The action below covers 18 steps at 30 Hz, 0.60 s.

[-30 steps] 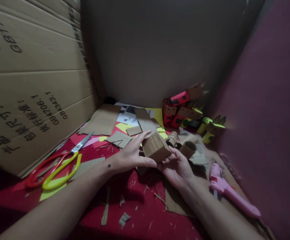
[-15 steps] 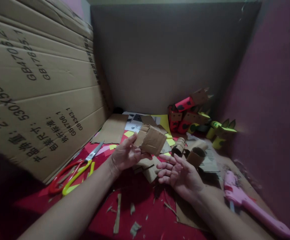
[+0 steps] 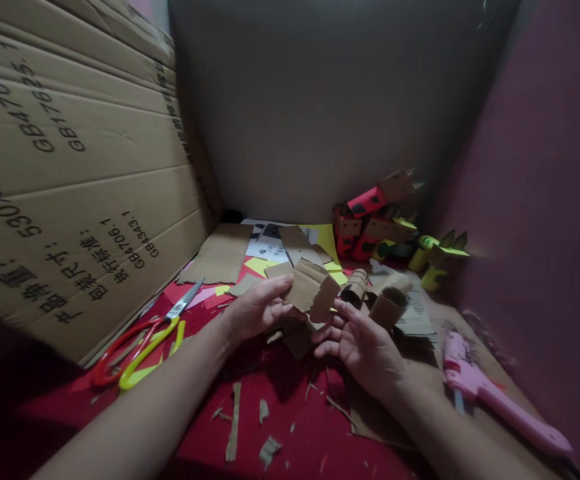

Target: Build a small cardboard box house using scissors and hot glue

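Observation:
A small folded-looking cardboard piece [image 3: 315, 287] is pinched at its left edge by my left hand [image 3: 260, 308], thumb on top and fingers below. My right hand [image 3: 363, 347] is just below its right corner, palm up, fingers apart and loosely bent. Its fingertips are at the cardboard's edge; whether they touch it I cannot tell. Under the hands lie more cardboard scraps [image 3: 297, 341], partly hidden. Cardboard tubes [image 3: 389, 307] stand beyond my right hand. To the left rest large scissors [image 3: 145, 343] with one red and one yellow handle.
A pink glue gun [image 3: 500, 400] lies at the right. Red and yellow paper-and-cardboard figures [image 3: 367, 220] stand at the back right. A large printed cardboard sheet [image 3: 95, 167] rises on the left. Flat cardboard [image 3: 223, 253], coloured paper and small scraps cover parts of the red surface [image 3: 195, 427].
The cardboard piece in my left hand has turned and tilted, now showing an angled second face. My right hand's fingers have come up closer to its right edge.

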Each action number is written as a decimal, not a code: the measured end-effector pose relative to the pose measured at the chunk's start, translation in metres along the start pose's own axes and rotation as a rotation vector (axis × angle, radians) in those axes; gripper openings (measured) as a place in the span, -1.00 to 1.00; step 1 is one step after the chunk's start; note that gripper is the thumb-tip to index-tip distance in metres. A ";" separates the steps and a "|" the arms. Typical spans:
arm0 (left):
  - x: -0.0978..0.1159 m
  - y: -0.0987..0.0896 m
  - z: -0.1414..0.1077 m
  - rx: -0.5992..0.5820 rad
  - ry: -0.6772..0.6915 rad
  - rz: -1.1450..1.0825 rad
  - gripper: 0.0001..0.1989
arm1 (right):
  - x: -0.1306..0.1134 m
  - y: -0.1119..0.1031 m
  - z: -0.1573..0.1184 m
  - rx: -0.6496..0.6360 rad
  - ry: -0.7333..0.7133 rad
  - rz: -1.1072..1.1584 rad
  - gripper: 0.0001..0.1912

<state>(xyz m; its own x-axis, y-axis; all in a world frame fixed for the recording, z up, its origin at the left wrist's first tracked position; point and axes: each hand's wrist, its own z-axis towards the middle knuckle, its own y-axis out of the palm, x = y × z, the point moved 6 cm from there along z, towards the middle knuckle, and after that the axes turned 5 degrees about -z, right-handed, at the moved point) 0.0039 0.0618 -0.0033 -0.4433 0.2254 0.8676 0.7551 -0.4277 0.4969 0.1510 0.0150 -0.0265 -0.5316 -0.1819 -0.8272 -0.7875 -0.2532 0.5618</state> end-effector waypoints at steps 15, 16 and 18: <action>-0.004 0.008 0.000 -0.008 0.003 0.285 -0.52 | -0.006 -0.008 0.000 0.222 -0.165 -0.176 -0.50; -0.003 0.009 0.000 -0.011 0.011 0.308 -0.53 | -0.005 -0.008 0.001 0.217 -0.164 -0.187 -0.51; -0.001 0.011 -0.001 -0.011 0.029 0.357 -0.58 | -0.004 -0.008 0.001 0.199 -0.161 -0.209 -0.52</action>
<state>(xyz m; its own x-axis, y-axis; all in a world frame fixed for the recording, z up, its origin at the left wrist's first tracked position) 0.0123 0.0562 0.0014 -0.1665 0.0354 0.9854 0.8597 -0.4843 0.1626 0.1595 0.0188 -0.0278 -0.3819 0.0108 -0.9241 -0.9218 -0.0761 0.3801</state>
